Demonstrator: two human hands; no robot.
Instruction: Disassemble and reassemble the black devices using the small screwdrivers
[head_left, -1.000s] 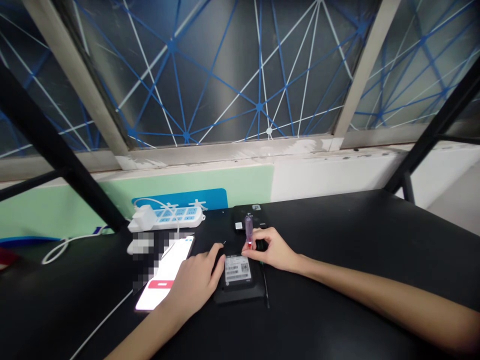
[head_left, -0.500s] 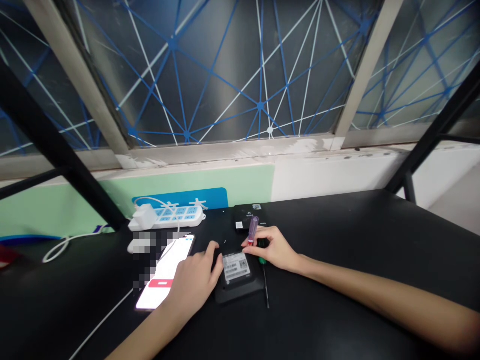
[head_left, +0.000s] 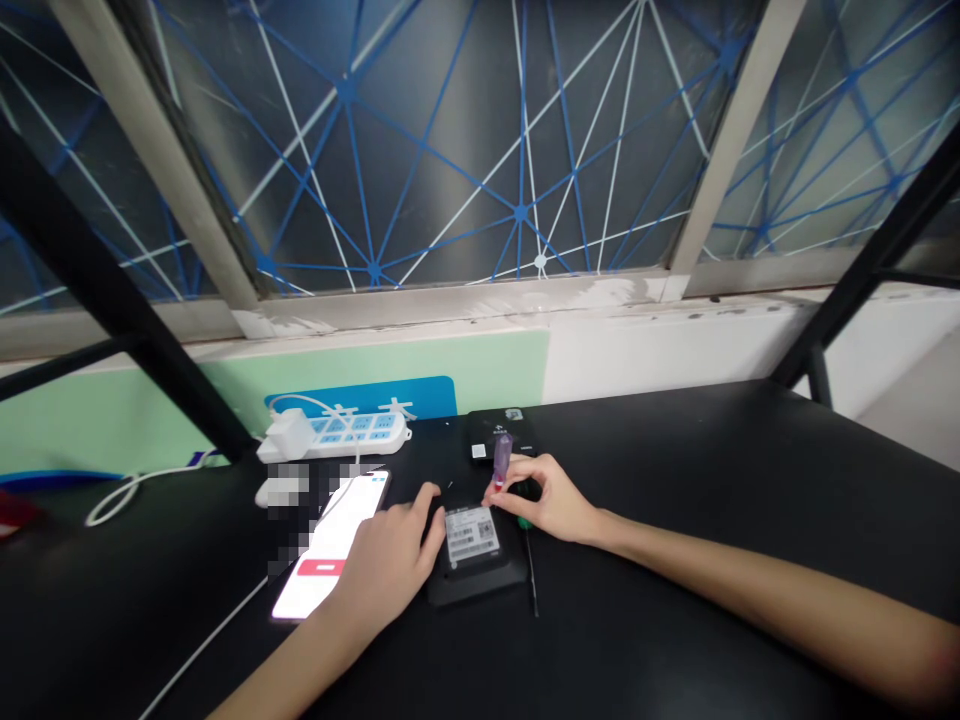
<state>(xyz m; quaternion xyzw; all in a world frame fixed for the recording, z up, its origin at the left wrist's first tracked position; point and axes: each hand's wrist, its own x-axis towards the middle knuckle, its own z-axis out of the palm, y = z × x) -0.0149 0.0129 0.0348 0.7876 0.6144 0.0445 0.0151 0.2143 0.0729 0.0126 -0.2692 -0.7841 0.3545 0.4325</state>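
Note:
A black electronic box [head_left: 480, 585] with a white printed label [head_left: 471, 533] lies flat on the black table, label side up. At its left side, my left hand [head_left: 394, 550] grips the box, with the thumb on the near left edge and the index finger by the far left corner. My right hand [head_left: 555, 500] pinches a small screwdriver [head_left: 502, 458] with a clear purple handle, held nearly upright over the box's far right corner. Its tip is hidden by my fingers. Beneath my right hand lies a second screwdriver [head_left: 532, 570] with a green handle, partly covered.
Left of the box lies a lit phone [head_left: 330, 550], partly behind my left hand. A white power strip [head_left: 360, 434] with a plugged-in charger stands at the back. Behind my right hand is a flat black case [head_left: 487, 425]. A white cable [head_left: 202, 645] crosses the table's left side.
The purple screwdriver's handle and my right fingertips have shifted slightly left. The box has moved a touch left; my left hand has stayed almost still.

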